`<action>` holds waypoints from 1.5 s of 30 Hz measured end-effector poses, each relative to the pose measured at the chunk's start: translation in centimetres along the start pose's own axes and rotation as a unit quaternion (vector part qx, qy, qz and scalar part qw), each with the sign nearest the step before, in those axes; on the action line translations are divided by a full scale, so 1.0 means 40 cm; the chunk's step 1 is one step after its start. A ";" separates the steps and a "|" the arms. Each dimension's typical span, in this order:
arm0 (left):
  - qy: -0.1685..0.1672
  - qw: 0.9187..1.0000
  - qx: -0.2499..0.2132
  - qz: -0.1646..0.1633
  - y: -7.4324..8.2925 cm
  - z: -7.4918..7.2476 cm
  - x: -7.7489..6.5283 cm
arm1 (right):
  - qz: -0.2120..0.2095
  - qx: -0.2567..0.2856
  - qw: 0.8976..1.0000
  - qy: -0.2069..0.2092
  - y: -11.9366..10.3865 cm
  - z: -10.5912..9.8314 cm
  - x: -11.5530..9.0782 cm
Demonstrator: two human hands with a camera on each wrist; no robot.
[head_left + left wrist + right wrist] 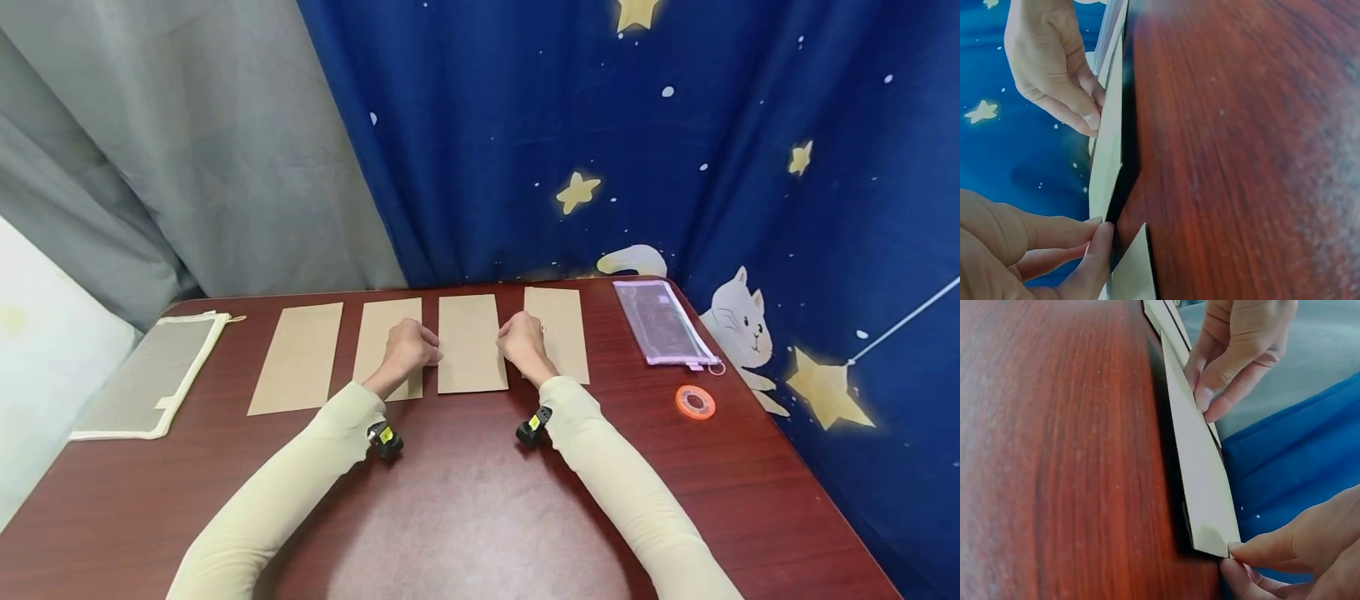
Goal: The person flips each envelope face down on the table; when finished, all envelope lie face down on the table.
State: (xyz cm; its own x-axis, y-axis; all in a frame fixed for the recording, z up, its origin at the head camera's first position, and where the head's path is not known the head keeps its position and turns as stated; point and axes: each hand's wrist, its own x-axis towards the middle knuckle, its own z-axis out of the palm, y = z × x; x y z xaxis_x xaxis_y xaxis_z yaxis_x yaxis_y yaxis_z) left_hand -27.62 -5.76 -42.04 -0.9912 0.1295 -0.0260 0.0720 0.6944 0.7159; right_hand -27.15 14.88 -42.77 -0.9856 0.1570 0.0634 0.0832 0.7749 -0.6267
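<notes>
My left hand and right hand hold a tan kraft paper rectangle by its two long sides. In the left wrist view, the left thumb and forefinger pinch its edge, and a dark shadow lies beneath the paper. On the opposite edge, the right thumb and index finger pinch the paper, as the right wrist view shows. A similar rectangle lies partly under the left hand. Another rectangle sits just right of the right hand, partly covered by it.
At the left lies one more kraft rectangle. Beyond it rests a mesh zip pouch with cream edging. A purple-edged mesh pouch and an orange tape roll lie at the right. Curtains hang behind the table.
</notes>
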 end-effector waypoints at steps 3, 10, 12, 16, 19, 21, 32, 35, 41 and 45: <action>0.002 1.000 0.014 -0.002 0.006 0.002 0.002 | -0.005 -0.007 1.000 0.002 0.000 0.004 0.001; -0.008 0.999 0.032 0.004 0.012 -0.005 0.005 | -0.018 -0.025 0.999 -0.014 -0.006 -0.003 0.005; -0.016 1.000 0.024 0.000 0.013 -0.009 0.006 | -0.010 -0.019 0.999 -0.025 -0.009 -0.017 0.006; -0.032 0.999 -0.017 -0.026 0.017 -0.019 0.009 | 0.006 0.026 0.998 -0.049 -0.004 -0.061 0.008; -0.040 0.996 -0.056 -0.052 0.029 -0.024 0.010 | 0.024 0.105 0.991 -0.083 0.018 -0.103 0.017; -0.051 0.992 -0.092 -0.066 0.044 -0.024 0.012 | 0.039 0.159 0.981 -0.106 0.044 -0.133 0.027; -0.169 0.928 -0.305 -0.132 0.174 0.054 0.043 | 0.102 0.269 0.940 -0.181 0.231 -0.272 0.068; -0.199 0.903 -0.344 -0.164 0.215 0.089 0.060 | 0.135 0.303 0.925 -0.188 0.262 -0.303 0.073; -0.202 0.885 -0.374 -0.190 0.251 0.151 0.091 | 0.196 0.353 0.894 -0.196 0.282 -0.323 0.080; -0.192 0.882 -0.380 -0.202 0.256 0.174 0.099 | 0.220 0.355 0.886 -0.202 0.273 -0.317 0.080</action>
State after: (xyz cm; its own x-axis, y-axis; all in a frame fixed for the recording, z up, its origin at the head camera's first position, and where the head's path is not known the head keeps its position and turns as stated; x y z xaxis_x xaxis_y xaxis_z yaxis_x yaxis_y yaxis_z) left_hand -30.03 6.78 -39.68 -0.7978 0.3124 -0.5157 -0.5179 0.0830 0.8514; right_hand -27.52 31.61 -39.57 -0.8653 0.0044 -0.5013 0.4995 0.0905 -0.8615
